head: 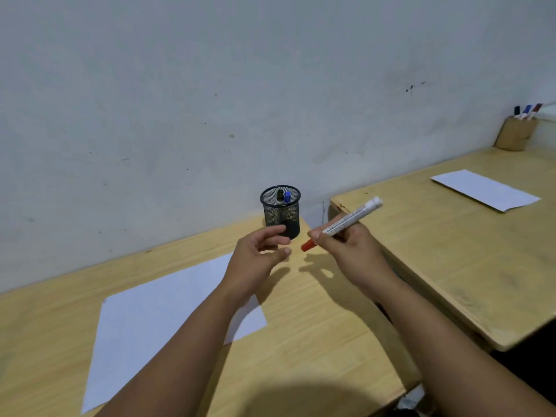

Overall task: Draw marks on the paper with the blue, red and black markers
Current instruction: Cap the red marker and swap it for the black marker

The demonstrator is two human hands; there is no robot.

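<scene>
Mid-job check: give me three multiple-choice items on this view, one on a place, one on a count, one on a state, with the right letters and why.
1. Where is the mesh cup?
A. on the paper
B. at the table's far edge by the wall
C. on the right-hand table

2. How many markers stand in it?
A. two
B. none
C. four

3. The red marker is:
A. in the cup
B. lying on the paper
C. capped, in the right hand

Key:
1 B, it stands beyond the paper, near the wall.
2 A, a black and a blue cap show.
3 C, the right hand holds it; the left hand is empty.
</scene>
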